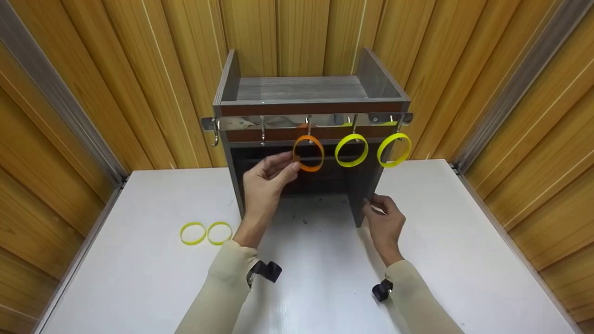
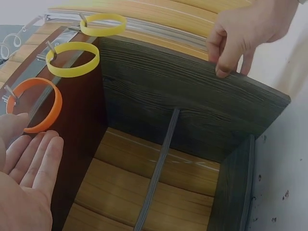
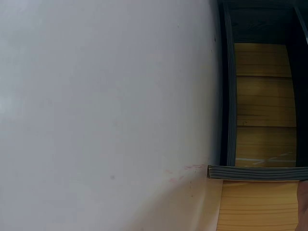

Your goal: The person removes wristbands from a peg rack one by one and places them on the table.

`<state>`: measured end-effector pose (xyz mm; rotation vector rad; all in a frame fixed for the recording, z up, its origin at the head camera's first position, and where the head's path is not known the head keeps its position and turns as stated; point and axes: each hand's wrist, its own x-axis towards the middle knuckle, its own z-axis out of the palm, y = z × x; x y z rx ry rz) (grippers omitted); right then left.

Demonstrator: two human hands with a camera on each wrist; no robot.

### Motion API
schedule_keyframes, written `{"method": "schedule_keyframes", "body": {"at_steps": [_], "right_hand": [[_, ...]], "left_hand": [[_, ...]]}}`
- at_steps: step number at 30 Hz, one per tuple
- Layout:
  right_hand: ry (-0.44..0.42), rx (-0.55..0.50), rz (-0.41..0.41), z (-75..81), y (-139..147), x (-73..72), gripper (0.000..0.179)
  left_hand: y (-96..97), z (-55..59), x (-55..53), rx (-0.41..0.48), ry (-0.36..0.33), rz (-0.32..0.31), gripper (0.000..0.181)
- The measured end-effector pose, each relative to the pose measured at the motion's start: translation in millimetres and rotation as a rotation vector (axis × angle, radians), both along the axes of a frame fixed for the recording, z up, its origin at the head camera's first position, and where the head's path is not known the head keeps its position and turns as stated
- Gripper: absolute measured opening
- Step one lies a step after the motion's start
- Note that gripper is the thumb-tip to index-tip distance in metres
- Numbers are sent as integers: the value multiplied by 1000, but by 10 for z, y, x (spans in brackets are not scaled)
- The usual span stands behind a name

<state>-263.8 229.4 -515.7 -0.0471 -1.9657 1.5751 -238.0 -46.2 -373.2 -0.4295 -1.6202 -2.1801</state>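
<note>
An orange wristband (image 1: 308, 153) hangs on the middle hook of a metal hook rail (image 1: 285, 122) fixed across a grey wooden shelf unit (image 1: 297, 88). My left hand (image 1: 267, 183) holds the band's lower left side between thumb and fingers; in the left wrist view the band (image 2: 57, 108) runs between them. To its right, two yellow wristbands (image 1: 351, 150) (image 1: 394, 150) hang from neighbouring hooks. With thumb and fingers, my right hand (image 1: 386, 222) grips the front edge of the unit's right side panel (image 1: 359, 195). Only a sliver of that hand (image 3: 302, 207) shows in the right wrist view.
Two more yellow wristbands (image 1: 193, 233) (image 1: 219, 233) lie side by side on the white table (image 1: 153, 283), left of the unit. The two left hooks (image 1: 216, 132) (image 1: 262, 131) carry no band. Wood-patterned walls (image 1: 185, 69) stand behind and at both sides.
</note>
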Motion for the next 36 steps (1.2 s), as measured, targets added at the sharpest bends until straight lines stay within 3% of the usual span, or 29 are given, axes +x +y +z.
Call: {"method": "schedule_keyframes", "body": {"at_steps": [20, 28, 36], "right_hand": [[31, -20, -12, -5, -12, -2, 15], [32, -8, -2, -3, -4, 1, 13], [35, -2, 10, -12, 4, 15, 12]], "left_hand": [[38, 228, 127, 13, 55, 47, 23], [-8, 318, 249, 36, 86, 48, 24], [-133, 324, 402, 71, 95, 75, 25]]}}
